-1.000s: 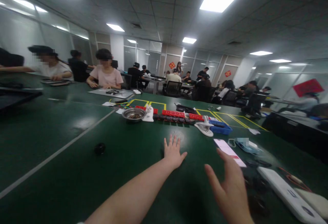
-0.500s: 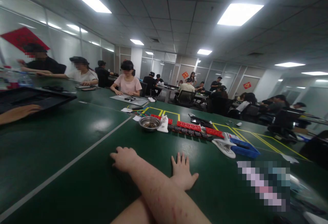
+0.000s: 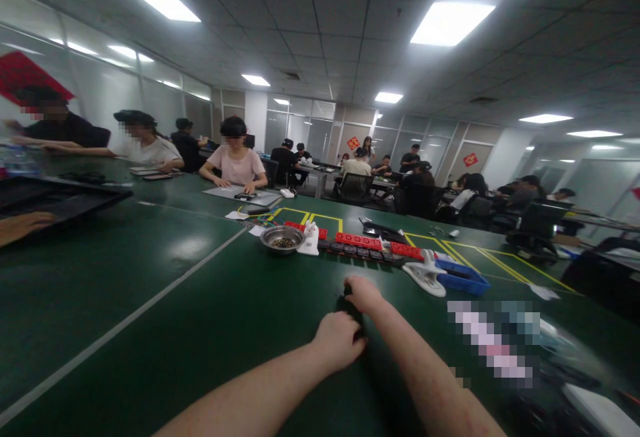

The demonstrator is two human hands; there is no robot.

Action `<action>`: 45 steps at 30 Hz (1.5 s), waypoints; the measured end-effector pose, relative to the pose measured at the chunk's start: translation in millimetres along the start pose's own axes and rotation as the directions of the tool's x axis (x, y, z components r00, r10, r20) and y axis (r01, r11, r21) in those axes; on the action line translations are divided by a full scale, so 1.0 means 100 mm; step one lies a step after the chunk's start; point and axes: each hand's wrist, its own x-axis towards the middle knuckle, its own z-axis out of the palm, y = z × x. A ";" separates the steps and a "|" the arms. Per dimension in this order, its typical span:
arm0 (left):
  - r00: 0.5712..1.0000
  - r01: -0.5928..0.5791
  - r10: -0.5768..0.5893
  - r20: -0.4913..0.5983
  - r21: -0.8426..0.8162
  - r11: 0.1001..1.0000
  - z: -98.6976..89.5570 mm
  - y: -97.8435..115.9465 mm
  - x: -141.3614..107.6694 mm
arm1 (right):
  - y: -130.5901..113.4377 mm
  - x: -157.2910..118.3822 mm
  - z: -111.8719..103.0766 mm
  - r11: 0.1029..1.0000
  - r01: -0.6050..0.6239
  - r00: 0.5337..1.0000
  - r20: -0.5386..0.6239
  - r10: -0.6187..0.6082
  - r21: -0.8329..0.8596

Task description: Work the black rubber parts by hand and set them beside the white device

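Note:
Both my hands are close together over the dark green table [image 3: 240, 350], near its middle. My left hand [image 3: 339, 340] is nearer to me, its back turned up and its fingers curled in. Just beyond and to the right is my right hand [image 3: 365, 295], with bent fingers pointing left. A dark patch lies between the two hands; whether it is a thing or shadow I cannot make out. The curled fingers hide whatever either hand may hold. Past my right hand lies a row of red blocks [image 3: 357, 241] with dark pieces along its near side.
A metal bowl [image 3: 281, 240] of small parts stands beside a white clamp-like piece [image 3: 311, 238]. A white clamp [image 3: 425, 275] and blue tray [image 3: 463, 278] lie right. At left, another person's hand [image 3: 27, 225] rests on a black tray [image 3: 107, 198]. A person [image 3: 235, 160] sits across.
My forearms have uncrossed. My right hand has swung from the left to the right, and my left hand sits slightly further left. Fingers that lay spread on the table are now curled.

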 end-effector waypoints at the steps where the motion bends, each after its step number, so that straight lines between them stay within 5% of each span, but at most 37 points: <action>1: 0.998 -0.065 0.064 0.016 0.082 0.995 -0.06 0.00 0.00 | 0.10 -0.12 -0.01 1.000 -0.019 1.000 0.002 0.019 0.007; 4: 0.994 -0.025 0.038 -0.107 0.124 0.992 -0.15 -0.03 0.04 | 0.24 -0.49 0.01 0.999 -0.026 1.000 -0.005 0.027 0.032; 7: 0.983 -0.023 0.036 -0.178 0.075 0.997 -0.14 -0.06 0.09 | 0.23 -0.74 0.08 0.971 0.012 0.999 -0.035 -0.004 0.239; 12: 0.971 -0.210 0.218 -0.095 0.083 0.974 -0.09 -0.01 0.03 | 0.11 -0.76 0.24 0.697 -0.090 0.962 -0.119 0.246 0.711; 15: 0.982 -0.182 0.186 -0.010 0.161 0.970 -0.12 0.05 -0.01 | 0.00 -0.72 0.29 0.379 -0.246 0.940 0.125 0.316 0.892; 18: 0.988 -0.150 0.152 0.007 0.226 0.963 -0.16 0.08 0.00 | -0.08 -0.76 0.25 0.097 -0.468 0.865 0.433 0.251 0.878; 22: 0.972 -0.233 0.233 0.032 0.267 0.935 -0.19 0.10 0.03 | -0.06 -0.81 0.15 -0.121 -0.620 0.768 0.631 0.107 0.775; 27: 0.962 -0.274 0.264 0.074 0.310 0.910 -0.22 0.12 0.03 | -0.01 -0.80 0.13 -0.094 -0.676 0.717 0.682 0.142 0.731; 37: 0.985 -0.138 0.172 -0.031 0.465 0.874 -0.15 0.08 0.06 | -0.18 -0.79 0.22 0.066 -0.499 0.805 0.434 0.404 0.864; 42: 0.980 -0.113 0.161 -0.117 0.340 0.934 -0.11 0.08 0.06 | -0.16 -0.76 0.37 0.346 -0.305 0.872 0.114 0.476 0.887; 45: 0.985 -0.022 0.035 -0.167 0.082 0.996 -0.06 0.09 0.07 | -0.17 -0.78 0.36 0.571 -0.158 0.904 -0.115 0.412 0.805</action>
